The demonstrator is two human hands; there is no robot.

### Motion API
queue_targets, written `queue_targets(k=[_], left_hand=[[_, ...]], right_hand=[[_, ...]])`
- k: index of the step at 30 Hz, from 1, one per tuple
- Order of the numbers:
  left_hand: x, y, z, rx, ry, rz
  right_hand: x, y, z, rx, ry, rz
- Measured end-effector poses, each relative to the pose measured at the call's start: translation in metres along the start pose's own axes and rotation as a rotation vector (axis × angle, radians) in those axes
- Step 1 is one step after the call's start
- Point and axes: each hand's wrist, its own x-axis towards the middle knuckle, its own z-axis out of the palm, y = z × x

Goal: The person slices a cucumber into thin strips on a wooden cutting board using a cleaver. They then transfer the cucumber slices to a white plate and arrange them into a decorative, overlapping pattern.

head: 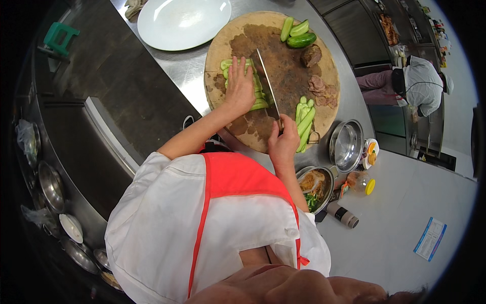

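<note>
My left hand (240, 86) lies flat with fingers extended on pressed green cucumber slices (259, 103) at the left of a round wooden chopping board (243, 129). My right hand (284, 141) grips the handle of a cleaver (268, 83). Its blade stands just right of the slices, edge-on to my view, and whether it touches them I cannot tell. Cut cucumber pieces (301, 35) sit at the board's far right. Below them are a brown chunk of what looks like cooked meat (311, 56) and thin meat slices (322, 91). Long cucumber strips (305, 123) lie nearer my right hand.
A white oval plate (186, 24) stands beyond the board. Right of it are a steel bowl (346, 146), a pot of noodle-like food and greens (315, 188), a yellow-lidded jar (360, 183) and a tumbler (343, 215). Another person (414, 83) works at the far counter.
</note>
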Motion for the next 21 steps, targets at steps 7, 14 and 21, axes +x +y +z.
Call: queue_targets(k=[7, 14, 21], left_hand=[[0.002, -0.007, 0.004, -0.12, 0.111, 0.015], [0.001, -0.017, -0.014, -0.101, 0.265, 0.101], [-0.009, -0.02, -0.032, 0.026, 0.28, 0.145]], right_hand=[[-0.005, -0.006, 0.004, -0.029, 0.015, -0.01], [-0.005, -0.011, 0.004, -0.048, 0.018, -0.015], [-0.01, -0.014, 0.013, -0.064, 0.046, -0.012]])
